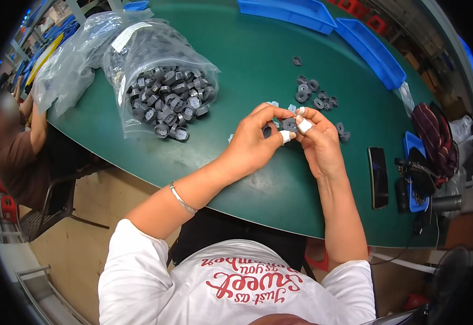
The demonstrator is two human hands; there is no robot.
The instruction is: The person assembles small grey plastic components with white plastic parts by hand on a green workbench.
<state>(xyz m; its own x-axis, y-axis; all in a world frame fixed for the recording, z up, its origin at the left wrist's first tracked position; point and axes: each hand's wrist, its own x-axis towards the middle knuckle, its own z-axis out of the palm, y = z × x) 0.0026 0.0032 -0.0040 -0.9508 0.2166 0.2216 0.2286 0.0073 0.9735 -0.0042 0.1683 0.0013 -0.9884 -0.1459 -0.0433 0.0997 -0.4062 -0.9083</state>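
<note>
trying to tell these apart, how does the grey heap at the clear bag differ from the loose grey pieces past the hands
The grey heap is piled up, while the loose grey pieces are thinly scattered. The grey heap holds many pieces, the loose grey pieces are far fewer. Both are dark grey.

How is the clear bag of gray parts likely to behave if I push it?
The clear bag will probably fold rather than stay stiff, since its thin film is creased. The many gray parts heaped inside should make it rather heavy and prone to shift. Some may spill, as they lie right at its open mouth.
</note>
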